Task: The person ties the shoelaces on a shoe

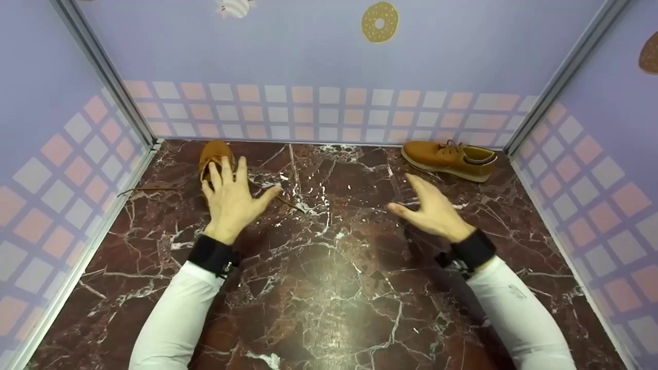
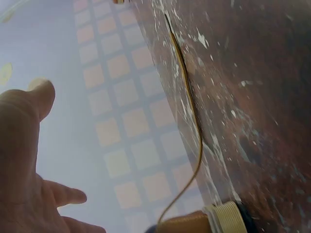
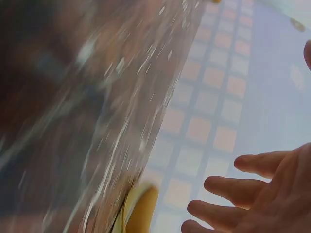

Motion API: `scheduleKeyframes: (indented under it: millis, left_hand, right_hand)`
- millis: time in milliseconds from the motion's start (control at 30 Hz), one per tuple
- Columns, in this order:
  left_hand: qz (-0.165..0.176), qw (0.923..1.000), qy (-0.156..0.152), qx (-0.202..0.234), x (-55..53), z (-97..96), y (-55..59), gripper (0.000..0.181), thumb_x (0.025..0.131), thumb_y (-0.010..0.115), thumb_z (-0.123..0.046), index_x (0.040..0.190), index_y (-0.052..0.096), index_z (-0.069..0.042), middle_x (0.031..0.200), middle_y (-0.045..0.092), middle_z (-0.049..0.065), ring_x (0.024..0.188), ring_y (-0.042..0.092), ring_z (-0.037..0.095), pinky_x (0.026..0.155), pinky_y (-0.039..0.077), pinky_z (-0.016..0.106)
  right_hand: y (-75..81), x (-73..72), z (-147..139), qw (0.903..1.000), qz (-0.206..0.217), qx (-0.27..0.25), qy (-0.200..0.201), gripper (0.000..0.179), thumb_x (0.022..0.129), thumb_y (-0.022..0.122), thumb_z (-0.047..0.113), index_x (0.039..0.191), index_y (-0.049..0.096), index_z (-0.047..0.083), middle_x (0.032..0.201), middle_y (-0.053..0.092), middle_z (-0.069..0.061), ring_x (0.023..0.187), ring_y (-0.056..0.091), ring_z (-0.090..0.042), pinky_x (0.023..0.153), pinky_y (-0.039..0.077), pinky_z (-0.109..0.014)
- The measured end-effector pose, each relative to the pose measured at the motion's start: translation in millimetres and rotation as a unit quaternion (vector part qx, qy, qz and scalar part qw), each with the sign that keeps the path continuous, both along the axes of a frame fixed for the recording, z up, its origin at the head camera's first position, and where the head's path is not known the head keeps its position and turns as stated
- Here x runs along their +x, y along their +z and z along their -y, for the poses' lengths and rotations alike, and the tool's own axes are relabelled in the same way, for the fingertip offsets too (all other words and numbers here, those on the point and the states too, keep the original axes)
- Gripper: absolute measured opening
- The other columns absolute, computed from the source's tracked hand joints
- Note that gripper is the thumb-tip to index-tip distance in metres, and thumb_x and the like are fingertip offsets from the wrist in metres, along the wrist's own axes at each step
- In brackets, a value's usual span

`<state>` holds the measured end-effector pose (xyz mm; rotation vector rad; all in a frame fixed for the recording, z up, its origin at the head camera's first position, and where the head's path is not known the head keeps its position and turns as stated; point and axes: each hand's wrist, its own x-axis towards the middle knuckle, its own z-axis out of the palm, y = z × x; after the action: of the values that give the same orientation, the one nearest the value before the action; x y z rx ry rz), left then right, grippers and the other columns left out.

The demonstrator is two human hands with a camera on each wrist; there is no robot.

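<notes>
My left hand point(image 1: 230, 201), fingers spread, hovers over a tan lace-up shoe point(image 1: 216, 150) at the back left and hides much of it. That shoe's laces are undone: one lace point(image 1: 149, 189) stretches left toward the wall, the other lace point(image 2: 190, 99) runs out to the right across the floor. My right hand point(image 1: 437, 209) is held in the air with fingers extended and thumb apart, holding nothing. Beyond its fingertips a second tan shoe point(image 1: 429, 156) lies along the back wall, toe to the left, with its lace tied in a bow point(image 1: 451, 146).
The surface is dark red-brown marble point(image 1: 329, 277) with white veins. Lilac panels with pink and white squares enclose it at the back point(image 1: 308, 56), left point(image 1: 46, 169) and right point(image 1: 611, 169). Grey metal posts point(image 1: 110, 77) stand at the back corners.
</notes>
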<state>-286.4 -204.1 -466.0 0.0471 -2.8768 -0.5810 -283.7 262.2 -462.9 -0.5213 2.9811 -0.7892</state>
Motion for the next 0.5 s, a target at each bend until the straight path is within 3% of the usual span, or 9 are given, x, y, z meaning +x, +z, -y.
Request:
scheduleKeyframes:
  millis: [100,267,367,500]
  left_hand:
    - [-0.002,0.9998,0.015,0.014,0.2,7.4,0.4,0.126,0.094,0.058,-0.091,0.180,0.017,-0.008,0.186,0.003,0.034,0.173,0.000,0.060,0.135,0.004,0.086]
    - [0.000,0.9987,0.045,0.024,1.5,19.3,0.0,0.124,0.096,0.060,-0.087,0.180,0.017,-0.006,0.185,0.005,0.036,0.172,0.002,0.063,0.135,0.005,0.086]
    - [0.001,0.9976,0.054,0.043,2.0,25.7,-0.7,0.127,0.096,0.060,-0.088,0.179,0.014,-0.004,0.185,0.003,0.037,0.171,0.001,0.064,0.135,0.007,0.085]
    - [0.014,0.9947,0.061,0.082,2.0,35.6,-2.0,0.132,0.098,0.059,-0.087,0.178,0.005,0.003,0.183,0.000,0.039,0.171,0.003,0.065,0.135,0.014,0.084]
  right_hand:
    - [5.0,-4.9,27,0.9975,0.037,-0.054,0.025,0.105,0.104,0.067,0.067,0.179,0.021,0.009,0.185,0.025,-0.023,0.171,0.032,-0.046,0.137,0.026,-0.074]
    - [12.2,-13.9,79,0.9844,0.094,-0.132,0.069,0.100,0.104,0.069,0.066,0.178,0.026,0.015,0.183,0.034,-0.020,0.167,0.041,-0.045,0.133,0.036,-0.075]
    - [13.4,-20.1,108,0.9705,0.119,-0.189,0.091,0.091,0.107,0.070,0.054,0.176,0.031,0.010,0.179,0.041,-0.023,0.163,0.047,-0.046,0.132,0.042,-0.068]
    - [13.1,-28.1,140,0.9431,0.167,-0.275,0.085,0.078,0.110,0.071,0.039,0.172,0.038,0.006,0.174,0.049,-0.024,0.158,0.055,-0.043,0.130,0.048,-0.060]
